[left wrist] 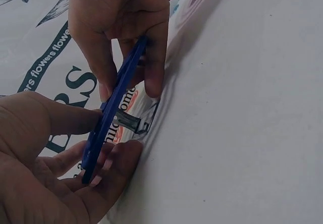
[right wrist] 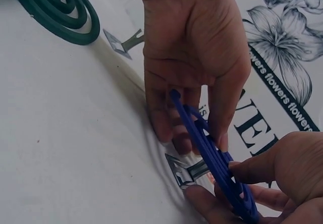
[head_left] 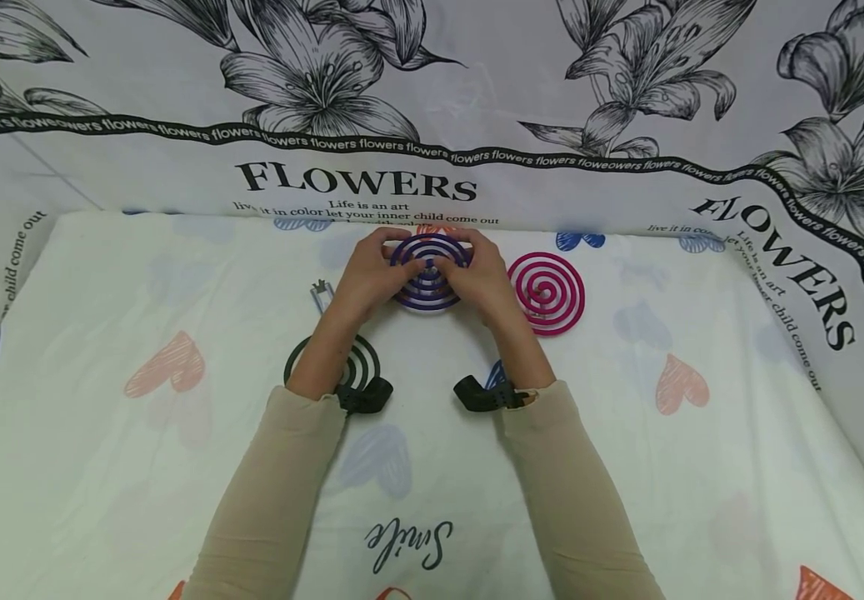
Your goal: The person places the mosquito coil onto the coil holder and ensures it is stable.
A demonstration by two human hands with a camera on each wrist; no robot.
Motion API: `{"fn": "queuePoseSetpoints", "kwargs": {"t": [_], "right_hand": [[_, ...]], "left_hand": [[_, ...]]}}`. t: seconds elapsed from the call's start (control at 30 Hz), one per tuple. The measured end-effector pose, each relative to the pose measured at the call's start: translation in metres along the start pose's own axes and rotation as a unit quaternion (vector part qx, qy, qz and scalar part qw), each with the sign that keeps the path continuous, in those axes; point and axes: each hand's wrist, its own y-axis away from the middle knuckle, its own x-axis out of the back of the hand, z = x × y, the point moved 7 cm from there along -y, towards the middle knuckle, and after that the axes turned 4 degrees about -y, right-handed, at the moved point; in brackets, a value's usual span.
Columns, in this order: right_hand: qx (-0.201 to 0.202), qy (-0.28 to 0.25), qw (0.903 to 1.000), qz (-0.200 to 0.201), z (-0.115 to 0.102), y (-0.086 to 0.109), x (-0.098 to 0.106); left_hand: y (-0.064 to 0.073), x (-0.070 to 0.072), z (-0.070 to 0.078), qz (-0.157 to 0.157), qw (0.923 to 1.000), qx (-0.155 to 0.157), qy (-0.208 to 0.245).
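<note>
Both hands hold a blue mosquito coil (left wrist: 113, 115) tilted above the cloth at the back of the table. My left hand (head_left: 372, 271) pinches its left side, thumb on the front face and fingers behind. On its right side, my right hand (head_left: 484, 275) pinches it in the same way. Behind the coil a small metal stand (right wrist: 186, 171) rests on the cloth, its upright strip reaching toward the coil's middle. Whether strip and coil are joined I cannot tell.
To the right lies a pink coil (head_left: 544, 293). A dark green coil (head_left: 367, 354) is partly hidden under the left forearm, with another metal stand (head_left: 322, 296) just beyond it. The tablecloth (head_left: 432, 450) is white with printed hearts; a flower-printed sheet (head_left: 491, 100) lies behind.
</note>
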Motion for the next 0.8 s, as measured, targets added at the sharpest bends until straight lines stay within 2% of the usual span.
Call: {"fn": "queuePoseSetpoints", "kwargs": {"t": [0.23,0.53,0.8], "right_hand": [[0.008,-0.007,0.9999,-0.005,-0.0007,0.0015,-0.002],[0.016,0.0,0.9998,-0.009,-0.0026,0.0026,-0.0024],[0.037,0.02,0.9991,-0.006,-0.0059,0.0045,0.0004]], "left_hand": [[0.001,0.0011,0.0023,-0.008,0.9998,-0.004,-0.021],[0.0021,0.0019,0.0034,-0.018,0.9998,-0.012,-0.002],[0.0014,0.0024,0.0034,-0.015,0.9998,-0.016,-0.005]]}}
